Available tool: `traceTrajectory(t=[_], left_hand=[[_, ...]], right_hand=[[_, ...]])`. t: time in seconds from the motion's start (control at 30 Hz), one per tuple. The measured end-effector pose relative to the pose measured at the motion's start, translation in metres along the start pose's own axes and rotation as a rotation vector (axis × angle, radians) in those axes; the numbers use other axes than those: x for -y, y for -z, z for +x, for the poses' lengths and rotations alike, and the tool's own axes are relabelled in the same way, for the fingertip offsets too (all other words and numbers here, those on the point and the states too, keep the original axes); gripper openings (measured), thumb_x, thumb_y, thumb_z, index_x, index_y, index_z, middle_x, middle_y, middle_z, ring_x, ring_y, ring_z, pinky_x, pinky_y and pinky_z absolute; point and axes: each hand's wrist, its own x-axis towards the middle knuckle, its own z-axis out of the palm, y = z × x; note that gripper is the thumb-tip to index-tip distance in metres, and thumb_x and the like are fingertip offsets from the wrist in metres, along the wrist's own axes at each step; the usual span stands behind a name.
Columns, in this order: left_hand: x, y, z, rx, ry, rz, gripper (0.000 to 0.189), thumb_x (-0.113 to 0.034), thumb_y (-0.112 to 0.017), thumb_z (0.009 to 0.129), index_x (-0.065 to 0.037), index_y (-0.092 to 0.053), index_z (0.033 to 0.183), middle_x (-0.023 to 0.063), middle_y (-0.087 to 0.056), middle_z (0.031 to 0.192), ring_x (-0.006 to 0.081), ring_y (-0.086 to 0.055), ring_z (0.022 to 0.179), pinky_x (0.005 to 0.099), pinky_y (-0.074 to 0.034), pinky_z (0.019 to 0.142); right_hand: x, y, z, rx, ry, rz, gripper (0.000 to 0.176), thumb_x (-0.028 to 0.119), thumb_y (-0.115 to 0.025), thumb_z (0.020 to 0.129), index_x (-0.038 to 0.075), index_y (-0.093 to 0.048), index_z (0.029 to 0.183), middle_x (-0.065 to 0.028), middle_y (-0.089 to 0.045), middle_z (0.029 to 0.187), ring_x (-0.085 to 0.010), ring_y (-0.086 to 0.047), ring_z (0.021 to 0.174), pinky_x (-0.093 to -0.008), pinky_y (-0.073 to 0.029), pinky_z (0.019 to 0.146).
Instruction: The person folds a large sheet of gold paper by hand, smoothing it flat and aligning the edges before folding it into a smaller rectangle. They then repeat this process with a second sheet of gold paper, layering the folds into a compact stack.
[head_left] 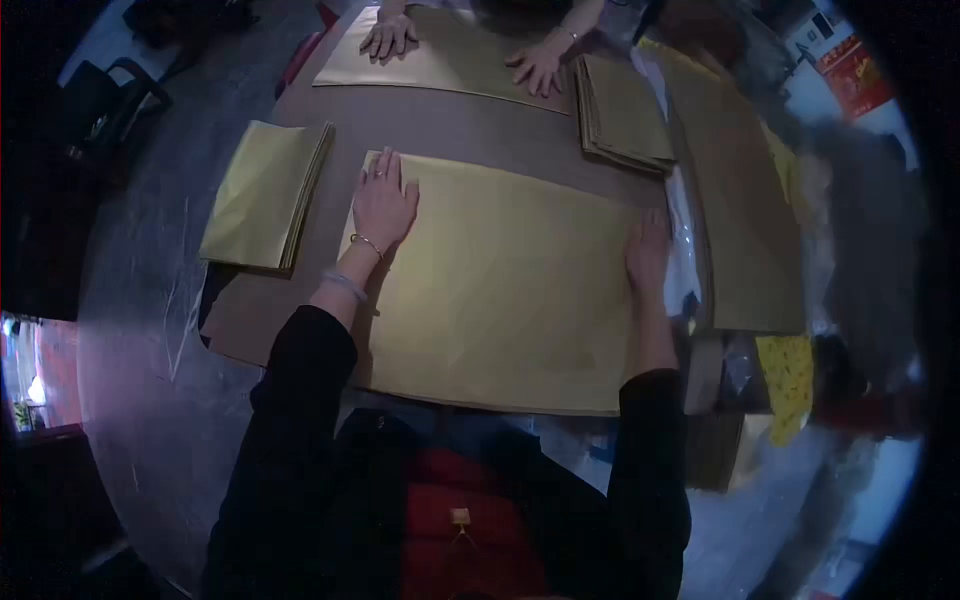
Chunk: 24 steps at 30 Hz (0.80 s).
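A large sheet of gold paper [500, 290] lies flat before me, its near edge at the table's front. My left hand [385, 205] rests on its far left corner, fingers stretched out; a ring, a bracelet and a grey band show on that finger and wrist. Along the sheet's right edge lies my right hand [649, 250], fingers extended toward the far right corner. Left of the sheet sits a stack of folded gold paper [262, 195]. Another stack of folded paper [625, 112] is beyond my right hand.
Across the brown table [450, 125], another person's two hands [540, 68] lie spread on a second gold sheet [455, 55]. To the right stands a pile of large brown sheets [745, 210], with clear plastic [682, 240] beside it and yellow patterned material [788, 380] below.
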Motion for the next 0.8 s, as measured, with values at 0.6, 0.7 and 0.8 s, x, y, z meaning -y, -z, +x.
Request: traceTrajectory(t=[0.6,0.7,0.8], left_hand=[[-0.003,0.003,-0.001,0.098,0.033,0.033,0.06,-0.038,-0.036,0.093,-0.001,-0.034,0.139,0.0139,-0.03,0.147,0.0263,-0.027,0.137,0.043,-0.02,0.112],[-0.003,0.001,-0.001,0.071,0.036,0.022,0.06,-0.038,-0.038,0.092,-0.001,-0.034,0.139,0.0138,-0.031,0.147,0.0268,-0.027,0.137,0.0431,-0.021,0.111],[-0.001,-0.004,-0.001,0.064,0.041,0.023,0.06,-0.038,-0.039,0.092,-0.001,-0.034,0.139,0.0136,-0.032,0.146,0.0273,-0.028,0.136,0.0432,-0.021,0.111]], right_hand=[[-0.003,0.04,0.02,0.101,0.184,-0.027,0.05,0.035,-0.048,0.091,0.009,-0.042,0.133,-0.0146,-0.042,0.135,-0.0305,-0.037,0.127,-0.0448,-0.028,0.106],[-0.015,0.045,0.05,0.042,0.3,0.135,0.044,0.039,-0.068,0.077,0.008,-0.061,0.107,-0.0145,-0.056,0.107,-0.0325,-0.053,0.104,-0.0452,-0.039,0.093],[-0.015,0.052,0.08,0.304,0.247,0.124,0.045,0.036,-0.078,0.065,0.004,-0.06,0.09,-0.0151,-0.06,0.092,-0.0318,-0.06,0.089,-0.0406,-0.048,0.076]])
